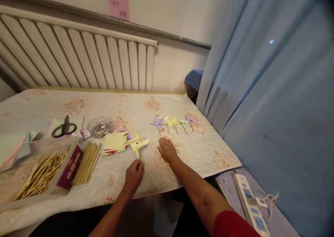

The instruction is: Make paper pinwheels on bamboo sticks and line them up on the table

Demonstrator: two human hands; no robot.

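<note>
Left hand [134, 172] gripping, fist-closed, a pale-yellow paper pinwheel [136, 144].
Right hand [167, 149] is lying flat, fingers extended, on floral-clothed worktop [202, 155], room extending toward right edge.

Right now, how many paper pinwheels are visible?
6: one yellow pinwheel in the left hand, and five more pinwheels in a row on the tablecloth beyond the right hand.

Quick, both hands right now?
Left hand: closed, holding a yellow pinwheel by its stick.
Right hand: open, palm down near the leftmost purple pinwheel.
</note>
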